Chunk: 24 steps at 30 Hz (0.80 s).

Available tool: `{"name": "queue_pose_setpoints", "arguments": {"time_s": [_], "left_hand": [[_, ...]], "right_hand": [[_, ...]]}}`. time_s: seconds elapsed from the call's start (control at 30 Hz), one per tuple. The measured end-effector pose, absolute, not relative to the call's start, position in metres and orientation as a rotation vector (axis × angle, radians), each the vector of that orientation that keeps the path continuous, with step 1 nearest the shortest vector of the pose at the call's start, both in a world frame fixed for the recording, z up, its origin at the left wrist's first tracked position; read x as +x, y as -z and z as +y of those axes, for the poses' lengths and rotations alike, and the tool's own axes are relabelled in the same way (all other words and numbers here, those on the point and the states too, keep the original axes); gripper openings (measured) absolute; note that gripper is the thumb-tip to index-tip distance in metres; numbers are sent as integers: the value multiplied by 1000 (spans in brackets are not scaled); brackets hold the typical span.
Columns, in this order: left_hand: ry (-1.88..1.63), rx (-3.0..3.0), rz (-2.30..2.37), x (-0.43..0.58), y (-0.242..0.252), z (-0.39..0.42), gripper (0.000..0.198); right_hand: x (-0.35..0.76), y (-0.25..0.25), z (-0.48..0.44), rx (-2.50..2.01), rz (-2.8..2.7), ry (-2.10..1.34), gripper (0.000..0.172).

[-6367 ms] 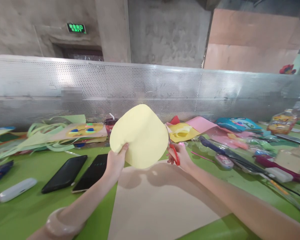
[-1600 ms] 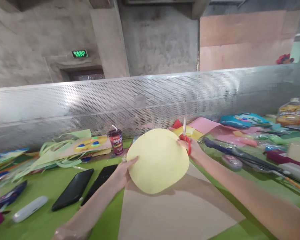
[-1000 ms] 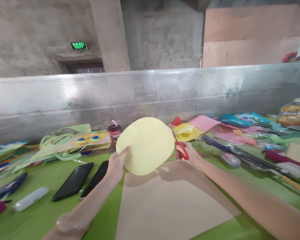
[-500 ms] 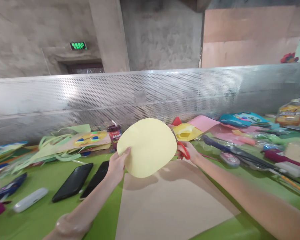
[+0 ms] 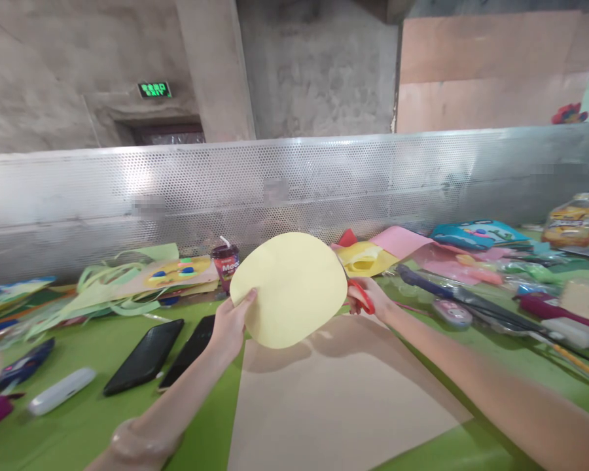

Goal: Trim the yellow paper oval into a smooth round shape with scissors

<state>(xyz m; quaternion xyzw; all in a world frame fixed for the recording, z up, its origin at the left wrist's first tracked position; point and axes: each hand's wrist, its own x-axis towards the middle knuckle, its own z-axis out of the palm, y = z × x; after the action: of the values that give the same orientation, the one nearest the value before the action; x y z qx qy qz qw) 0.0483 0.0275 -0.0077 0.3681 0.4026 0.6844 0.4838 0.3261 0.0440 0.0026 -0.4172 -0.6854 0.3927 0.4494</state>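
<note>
The perforated metal screen [image 5: 324,170] runs the whole width behind everything, and in front of it spreads the green desk [image 5: 39,448], busy with craft stuff at both sides. A big beige sheet [image 5: 319,405] lies flat in the middle, nearest the person. Above its far edge, held up off the desk, is the rounded pale yellow paper [image 5: 289,291], its shadow falling on the beige. Over on the left lie two dark phones [image 5: 144,356], side by side, and past them a dark red cup [image 5: 226,265] with a white straw stands just beside the paper. The left hand [image 5: 230,324] pinches the paper's left edge, thumb on the near face. The right hand [image 5: 373,299] grips red-handled scissors [image 5: 364,294] at the opposite edge; I can't tell how far the blades are parted.
</note>
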Motion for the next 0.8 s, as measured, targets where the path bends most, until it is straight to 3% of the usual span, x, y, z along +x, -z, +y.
{"name": "queue_pose_setpoints", "arguments": {"time_s": [0.8], "left_hand": [[-1695,898,964,48,8,29,25]], "right_hand": [[322,-7,38,-1073,-1702,-950,10]]}}
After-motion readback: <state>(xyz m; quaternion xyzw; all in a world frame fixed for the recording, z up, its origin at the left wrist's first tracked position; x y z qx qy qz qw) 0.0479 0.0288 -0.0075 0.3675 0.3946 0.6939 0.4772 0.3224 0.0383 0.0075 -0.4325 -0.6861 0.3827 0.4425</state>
